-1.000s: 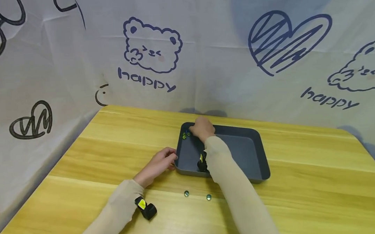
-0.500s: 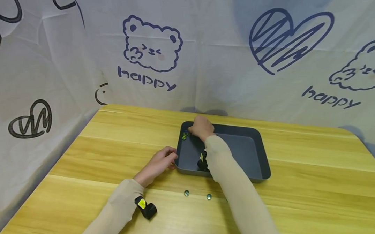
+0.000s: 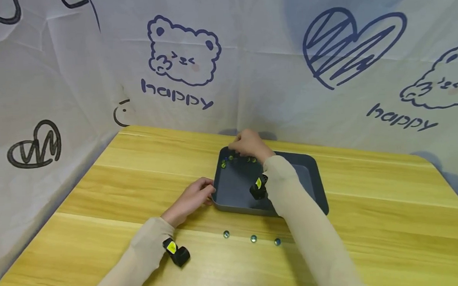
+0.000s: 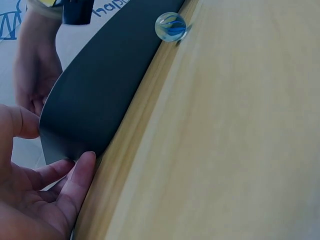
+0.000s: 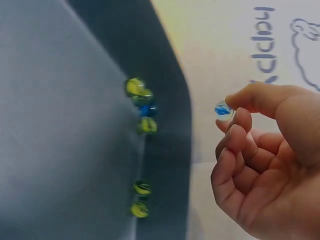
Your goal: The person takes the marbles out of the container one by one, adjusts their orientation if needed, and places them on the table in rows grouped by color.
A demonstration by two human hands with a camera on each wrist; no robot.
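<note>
My right hand (image 3: 250, 143) pinches a clear glass marble (image 5: 223, 110) with a blue swirl between thumb and forefinger, its other fingers curled. It is raised near the back rim of the dark grey tray (image 3: 238, 185). Several yellow-green marbles (image 5: 134, 86) and a blue marble (image 5: 148, 110) lie in the tray along its back wall and far left corner. My left hand (image 3: 194, 196) grips the near left corner of the tray; in the left wrist view the thumb (image 4: 22, 122) meets the rim and fingertips (image 4: 85, 165) touch the outer wall low down.
Outside the tray, on the wooden table (image 3: 131, 181), three marbles lie in a loose row: a left marble (image 3: 226, 234), a middle marble (image 3: 253, 238) and a right marble (image 3: 277, 242). A printed white cloth (image 3: 272, 73) hangs behind the table.
My right hand has risen out of the far left part of the tray with the marble. The right forearm has shifted right, uncovering marbles in the tray and on the table. My left hand stays put.
</note>
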